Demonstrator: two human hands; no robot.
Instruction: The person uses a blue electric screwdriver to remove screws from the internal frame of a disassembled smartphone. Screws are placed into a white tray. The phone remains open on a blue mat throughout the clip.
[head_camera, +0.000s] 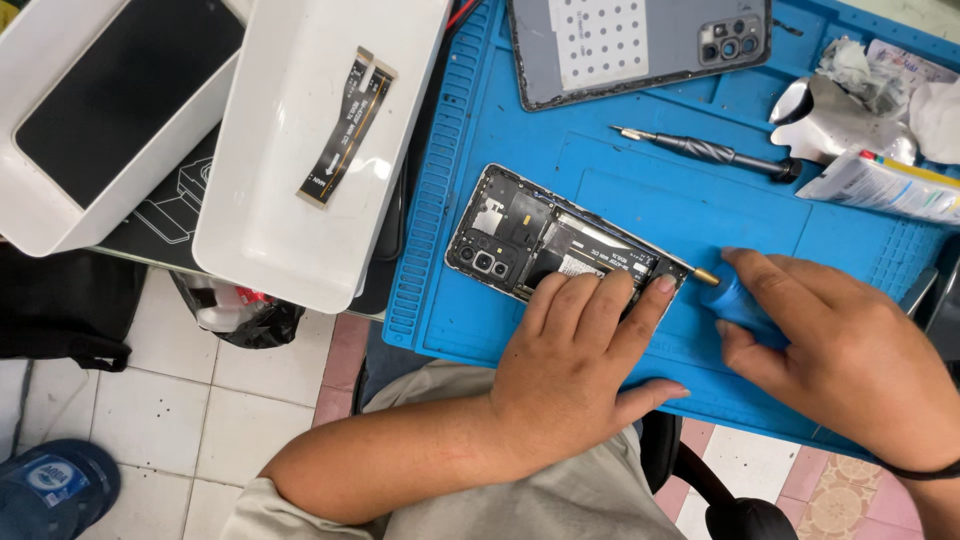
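Left hand (580, 350) flat, fingers spread, pinning phone (540, 240) on mat (640, 190); right hand (830, 350) gripping screwdriver (735, 300). Risk: tip slips at phone's edge, gouges board.

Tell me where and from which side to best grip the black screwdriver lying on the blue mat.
Probably grip the black screwdriver at its ribbed middle handle, coming from above with fingers across it. It lies flat, tip pointing left, and the mat on both sides of it is free.
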